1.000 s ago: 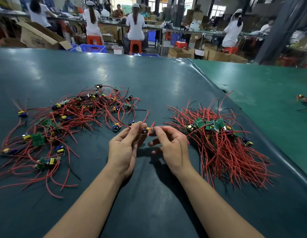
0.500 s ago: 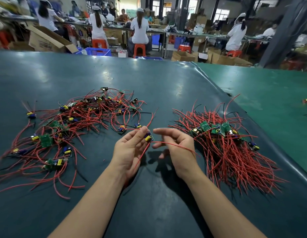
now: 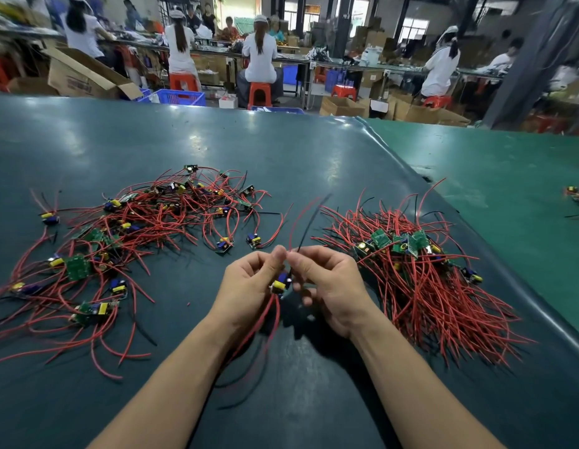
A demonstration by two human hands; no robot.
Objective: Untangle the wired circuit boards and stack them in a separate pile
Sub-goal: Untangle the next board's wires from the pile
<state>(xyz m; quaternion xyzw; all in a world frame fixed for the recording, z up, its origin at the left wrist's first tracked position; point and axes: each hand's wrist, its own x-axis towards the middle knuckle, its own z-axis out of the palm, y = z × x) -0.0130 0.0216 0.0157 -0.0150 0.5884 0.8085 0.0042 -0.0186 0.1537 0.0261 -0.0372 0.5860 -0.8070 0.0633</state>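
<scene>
A tangled heap of small circuit boards with red and black wires (image 3: 135, 241) spreads over the left of the dark green table (image 3: 281, 150). A neater pile of boards (image 3: 421, 270) with wires combed toward me lies on the right. Between them my left hand (image 3: 249, 286) and my right hand (image 3: 330, 283) meet above the table. Both hold one circuit board (image 3: 281, 282) with a yellow and a blue part. My left hand grips it, with red wires hanging below. My right hand pinches its red and black wires, which stick up and away.
Loose boards (image 3: 254, 240) lie just beyond my hands. A lighter green table (image 3: 508, 176) adjoins on the right with another wired board (image 3: 576, 194) at its edge. People sit on red stools at benches behind, among cardboard boxes and blue crates.
The board has been lifted and turned between my hands. Its wires, which lay across toward the right, now point up and away, while others hang down under my left hand.
</scene>
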